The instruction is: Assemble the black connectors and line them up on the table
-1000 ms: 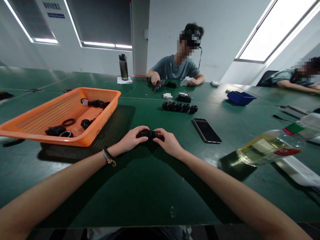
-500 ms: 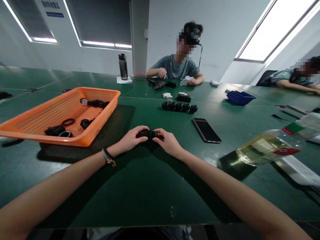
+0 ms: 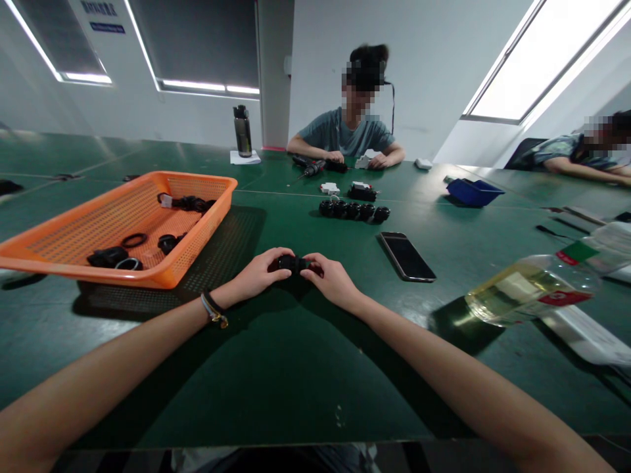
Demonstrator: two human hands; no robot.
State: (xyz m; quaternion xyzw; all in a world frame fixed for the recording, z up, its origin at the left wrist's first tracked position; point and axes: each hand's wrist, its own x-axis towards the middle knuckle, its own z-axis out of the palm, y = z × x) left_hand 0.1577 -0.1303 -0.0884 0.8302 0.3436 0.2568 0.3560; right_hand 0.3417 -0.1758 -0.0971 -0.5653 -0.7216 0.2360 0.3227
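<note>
My left hand (image 3: 259,274) and my right hand (image 3: 332,282) meet over the green table (image 3: 276,368), both closed on a small black cylindrical part (image 3: 292,264) held between the fingertips. My left wrist wears a bracelet. An orange basket (image 3: 73,253) to the left holds several black rings and parts (image 3: 123,253). Further off lies a row of black parts (image 3: 353,211).
A black phone (image 3: 407,256) lies right of my hands. A plastic bottle with yellowish liquid (image 3: 532,286) lies on its side at the right. A person sits across the table with tools and parts (image 3: 315,169); another leans on the table at far right. A blue tray (image 3: 474,192) stands beyond.
My hands and the black part stay almost where they were. The person opposite has put down a tool and moved a hand to the right.
</note>
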